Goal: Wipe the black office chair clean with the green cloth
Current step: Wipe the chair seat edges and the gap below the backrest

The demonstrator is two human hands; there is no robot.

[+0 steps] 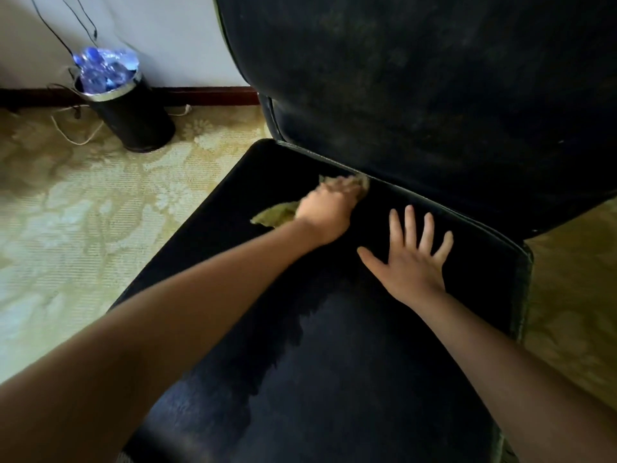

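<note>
Dim indoor light; chair (434, 95) almost featureless black, faint sheen on its seat. Motion blur on left hand (329, 210) and cloth (277, 213). Bin (133, 118) contents blown out blue-white. Wide-angle bending at edges.

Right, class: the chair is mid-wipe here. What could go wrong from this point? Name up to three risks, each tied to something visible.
1. The left hand bunches the green cloth at the rear seam of the seat, so grime in that crease may be missed.
2. The right hand presses flat on the seat and may leave prints.
3. The backrest looks mottled with dust; wiping it later could drop dust onto the seat.
</note>
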